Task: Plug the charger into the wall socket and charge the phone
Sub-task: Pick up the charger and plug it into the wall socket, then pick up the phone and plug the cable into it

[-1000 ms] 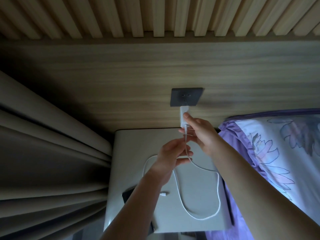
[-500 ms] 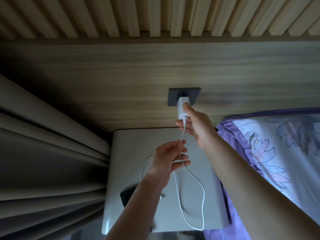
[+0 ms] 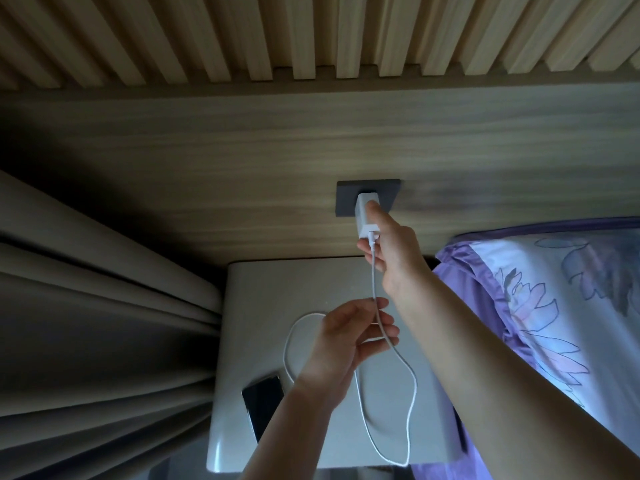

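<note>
A dark grey wall socket (image 3: 346, 199) sits in the wooden wall panel. The white charger (image 3: 364, 216) is pressed against its middle, and my right hand (image 3: 394, 251) grips it from below and the right. A white cable (image 3: 373, 275) drops from the charger. My left hand (image 3: 349, 337) pinches this cable lower down, above the nightstand. The rest of the cable loops over the tabletop. The dark phone (image 3: 265, 401) lies face up at the nightstand's front left, partly hidden by my left forearm.
The white nightstand (image 3: 263, 289) stands against the wall below the socket. Heavy grey curtains (image 3: 104, 323) hang close on its left. A bed with a purple floral cover (image 3: 568, 306) borders it on the right. Wooden slats (image 3: 311, 32) run above.
My right hand has lifted the charger from below the socket up onto the socket face. My left hand stayed on the cable, which now hangs straighter from the charger.
</note>
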A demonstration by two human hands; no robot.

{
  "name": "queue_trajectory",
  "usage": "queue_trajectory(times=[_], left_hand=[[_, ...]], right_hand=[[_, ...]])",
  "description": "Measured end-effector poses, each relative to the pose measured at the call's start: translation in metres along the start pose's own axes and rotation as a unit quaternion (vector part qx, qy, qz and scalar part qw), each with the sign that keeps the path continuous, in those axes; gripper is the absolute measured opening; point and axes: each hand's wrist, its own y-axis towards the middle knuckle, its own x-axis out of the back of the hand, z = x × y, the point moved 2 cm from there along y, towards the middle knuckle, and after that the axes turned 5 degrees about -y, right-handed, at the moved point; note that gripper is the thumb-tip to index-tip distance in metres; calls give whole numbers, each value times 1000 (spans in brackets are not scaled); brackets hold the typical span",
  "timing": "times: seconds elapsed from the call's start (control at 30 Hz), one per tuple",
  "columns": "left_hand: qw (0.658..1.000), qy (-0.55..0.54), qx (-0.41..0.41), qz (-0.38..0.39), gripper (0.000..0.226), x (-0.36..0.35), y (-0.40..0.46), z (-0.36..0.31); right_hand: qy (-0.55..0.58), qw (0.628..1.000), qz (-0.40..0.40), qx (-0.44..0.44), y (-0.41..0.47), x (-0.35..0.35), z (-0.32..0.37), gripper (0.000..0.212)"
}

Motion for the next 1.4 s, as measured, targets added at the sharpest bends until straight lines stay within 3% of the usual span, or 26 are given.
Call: queue_trajectory(times=[0.1,0.23,0.47,0.6,0.73,0.83,0.9,0.97,1.13,1.23,1.3,1.4], left_hand=[[1000,9,-5,15,18,0,-2,0],[999,38,-4,16,16,1,2,-3],[998,41,-10,-54,14,8,1,2],[997,58,-23,-41,16,20,-2,0],[998,30,-33,-36,22,30,-8,3],[999,5,-41,-28,27,35,-14,3],[998,46,-23,-32,33,38,-21,9],[985,163,18,-47,39,44,-32,23],[918,374,129,-5,55,61,-62,62],[912,387,135,17,28,74,-73,67],[917,376,130,34,21,83,-79,65],[960,267,83,-6,17,85,-85,55]], right_hand=[[-5,1000,-6,1,3,-2,2,27],[-11,1000,5,-15,6,-3,12,53],[-72,993,95,14,-8,16,9,36],[-62,987,149,-5,-36,39,-51,35],[-70,980,183,-16,-87,70,-133,52],[-85,979,186,-6,-117,79,-175,36],[-42,988,149,-4,-124,78,-182,20],[63,989,131,-13,-122,76,-174,20],[285,940,176,-64,-92,68,-132,22],[356,912,183,-85,-76,64,-115,23],[387,902,174,-81,-67,66,-108,23],[357,913,178,-82,-60,72,-112,22]])
